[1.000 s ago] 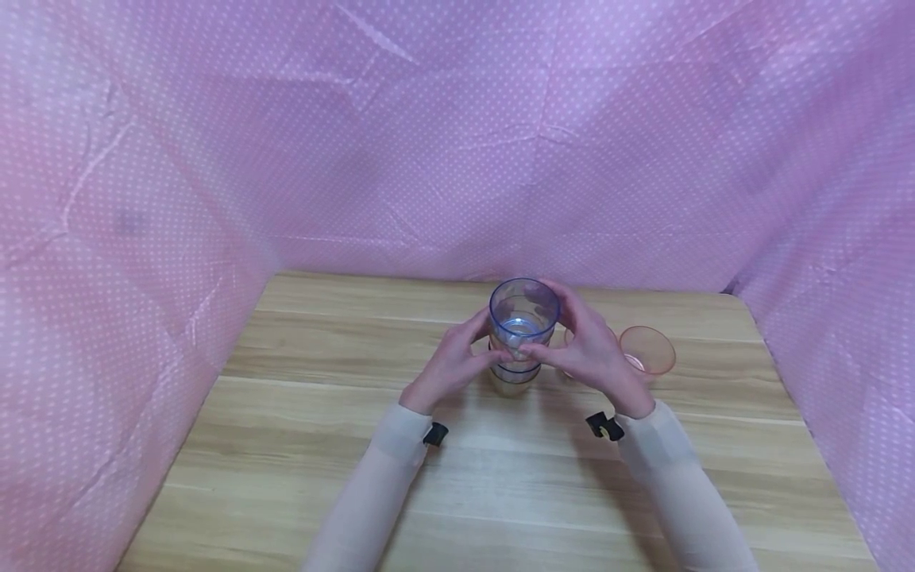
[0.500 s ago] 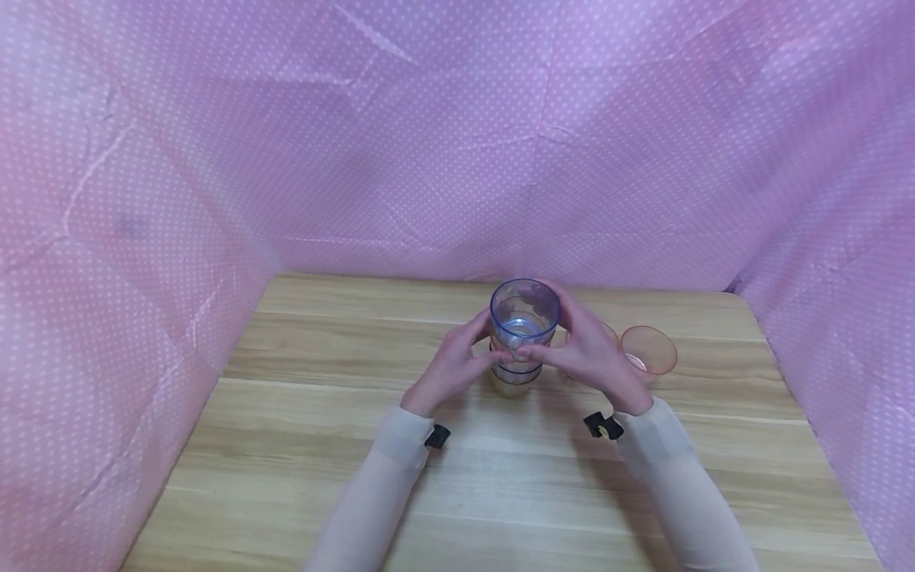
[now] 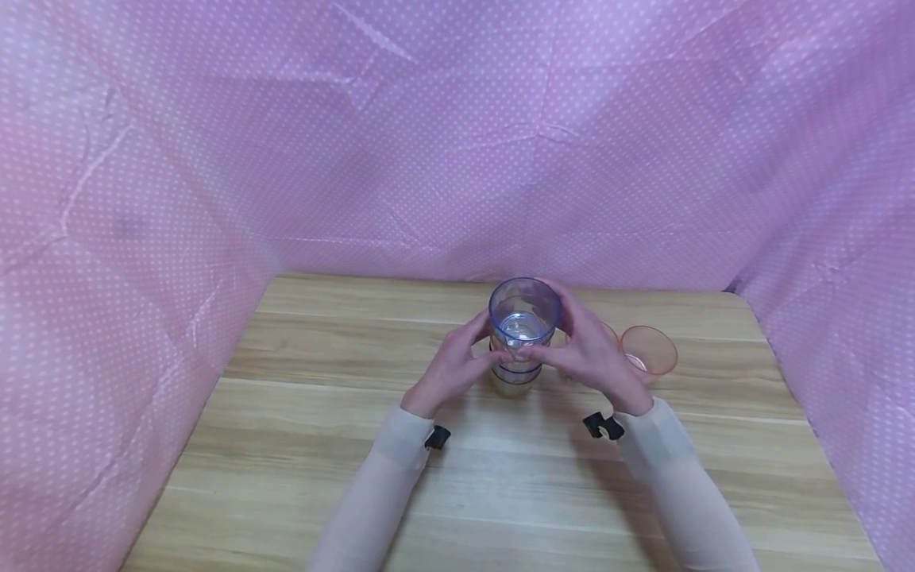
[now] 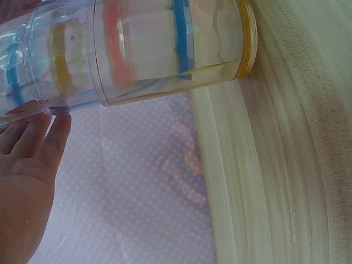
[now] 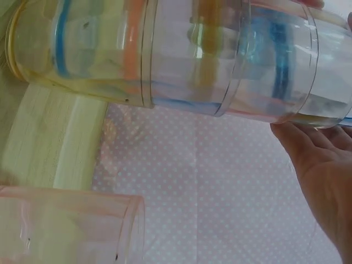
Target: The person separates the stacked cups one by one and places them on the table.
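Observation:
A tall stack of clear, tinted plastic cups point(image 3: 516, 375) stands upright on the table in the head view, with a blue-rimmed cup point(image 3: 525, 306) on top. Wrapped round its left side is my left hand point(image 3: 453, 361), thumb in front. My right hand point(image 3: 589, 349) holds the upper part from the right, its thumb close to the left one. The left wrist view has the stack lying sideways across the picture, with a yellow-tinted cup point(image 4: 217, 55) at the bottom. Coloured bands show through the walls in the right wrist view, where a yellow-tinted cup point(image 5: 93, 49) is again lowest.
Right of the stack stands a pink-orange cup point(image 3: 648, 349). Another pinkish rim point(image 3: 610, 334) is mostly hidden behind my right hand. The wood-grain table point(image 3: 300, 445) meets a pink dotted cloth point(image 3: 400, 159) at the back and sides.
Both hands and the stack stay almost in place. Inside the top cup, the pale ring at its bottom appears slightly higher and clearer.

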`<state>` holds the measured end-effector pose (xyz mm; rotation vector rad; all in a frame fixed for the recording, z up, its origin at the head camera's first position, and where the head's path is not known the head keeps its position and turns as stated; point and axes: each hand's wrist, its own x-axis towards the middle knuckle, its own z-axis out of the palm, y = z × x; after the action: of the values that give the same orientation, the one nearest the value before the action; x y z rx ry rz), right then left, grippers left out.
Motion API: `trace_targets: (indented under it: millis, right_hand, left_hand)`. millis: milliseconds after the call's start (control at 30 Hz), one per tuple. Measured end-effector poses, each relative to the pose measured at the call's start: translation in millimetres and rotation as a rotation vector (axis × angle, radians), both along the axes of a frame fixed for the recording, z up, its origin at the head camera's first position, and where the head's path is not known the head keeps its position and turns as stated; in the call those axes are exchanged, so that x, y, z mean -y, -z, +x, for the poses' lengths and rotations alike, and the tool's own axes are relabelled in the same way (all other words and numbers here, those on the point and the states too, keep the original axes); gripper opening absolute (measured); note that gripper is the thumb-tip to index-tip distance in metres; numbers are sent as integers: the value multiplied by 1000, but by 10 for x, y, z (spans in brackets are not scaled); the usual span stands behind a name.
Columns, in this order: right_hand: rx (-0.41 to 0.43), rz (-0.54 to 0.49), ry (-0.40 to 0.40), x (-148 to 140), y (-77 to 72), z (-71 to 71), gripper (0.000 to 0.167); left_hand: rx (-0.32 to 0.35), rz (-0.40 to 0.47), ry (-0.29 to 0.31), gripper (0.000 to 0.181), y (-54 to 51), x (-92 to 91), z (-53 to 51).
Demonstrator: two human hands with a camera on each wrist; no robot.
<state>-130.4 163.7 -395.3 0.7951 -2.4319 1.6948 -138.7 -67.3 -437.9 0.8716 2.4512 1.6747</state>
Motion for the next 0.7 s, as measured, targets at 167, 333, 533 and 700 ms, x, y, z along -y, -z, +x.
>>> trace_targets:
  millis: [167,333,533,700]
  right_hand:
    - [9,-44,-19,11,5,-4,96]
    - [25,-61,-11,15,17,-5,96]
    - [22,-63,-12,6,37,-8,94]
    - [5,-74,-25,4,43,-7,93]
  left_hand:
    - [-8,19,5,75,4,4,2]
    - [-11,34,12,77,19,15,-2]
    - [-20,25,13,77,20,16,1]
    - [-32,16,14,78,22,13,1]
